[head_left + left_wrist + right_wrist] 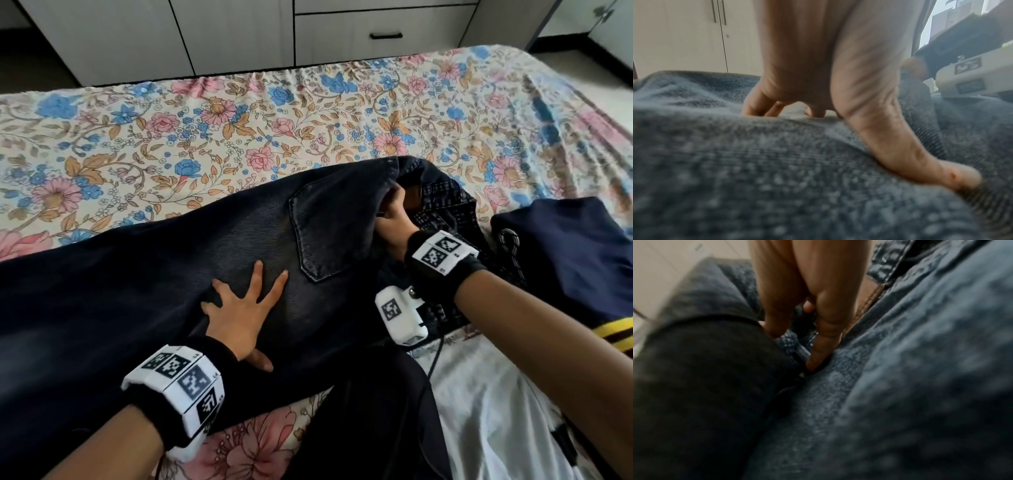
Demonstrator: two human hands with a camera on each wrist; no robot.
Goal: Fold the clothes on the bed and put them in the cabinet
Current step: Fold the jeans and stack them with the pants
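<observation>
Left hand [239,320] is nearest me, fingers spread flat on the jeans [144,284] just below the back pocket [334,226]. Jeans run long leftward from that pocket across the bed [239,116]. Past the pocket, right hand [394,222] pinches the waistband, so it probably leads the fold.

I see soft daylight from a window [929,29] right of the jeans [171,274]; head view sharp, edges bowed; right wrist view dim; nearest denim blurred.
</observation>
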